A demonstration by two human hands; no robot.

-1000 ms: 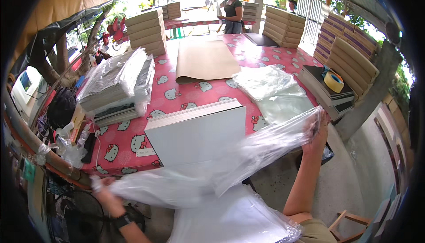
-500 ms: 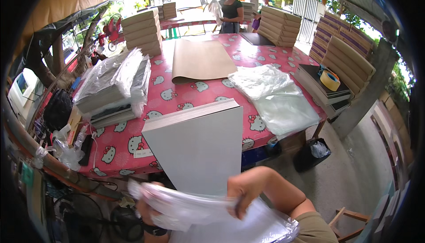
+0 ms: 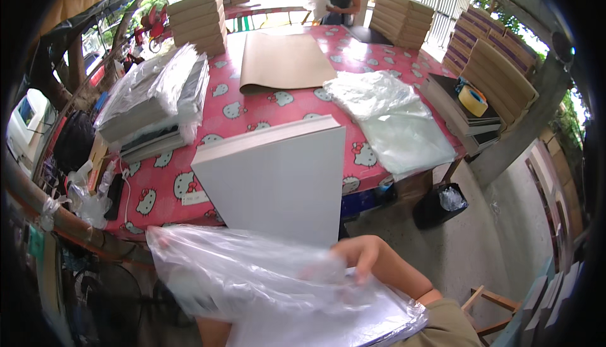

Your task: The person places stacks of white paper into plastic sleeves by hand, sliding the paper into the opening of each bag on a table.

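Note:
A clear plastic bag (image 3: 252,271) spreads across the front of my view, partly over a flat white block (image 3: 309,322) at my lap. My left hand (image 3: 163,238) holds the bag's left end stretched out; its fingers show only faintly through the film. My right hand (image 3: 353,255) is closed on the bag's right part, with its fingertips blurred and partly behind plastic. Just beyond, a thick white book-like block (image 3: 278,176) leans at the table's front edge, touched by neither hand.
The pink patterned table (image 3: 221,113) bears wrapped stacks (image 3: 145,104) on the left, brown paper (image 3: 284,63) in the middle and flat plastic bags (image 3: 404,132) on the right. Yellow tape (image 3: 472,101) lies on dark books. A black bin (image 3: 440,205) stands below. A person (image 3: 341,0) stands beyond the table.
My left hand has moved left and up, and the bunched bag is now spread wide. My right hand has shifted slightly right. The view has tilted down a little.

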